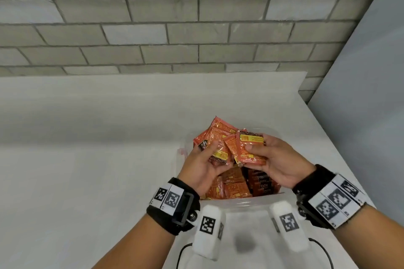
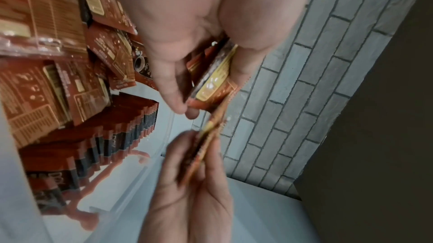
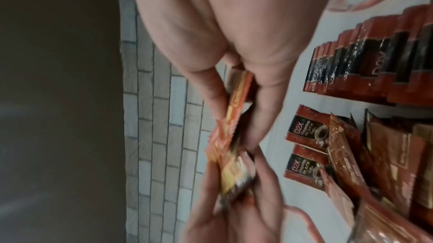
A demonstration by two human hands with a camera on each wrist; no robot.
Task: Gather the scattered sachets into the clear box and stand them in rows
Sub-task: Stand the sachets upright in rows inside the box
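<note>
bare indoor corner: grey brick wall, white table

White table bears the clear box.

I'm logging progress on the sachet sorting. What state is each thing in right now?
left hand: grips a few sachets
right hand: pinches several sachets
clear box: open, partly filled
standing row: upright, at the box's right
loose sachets: jumbled, unsorted in the box

Clear box on table, wall behind; standing sachets inside, loose sachets behind them
</note>
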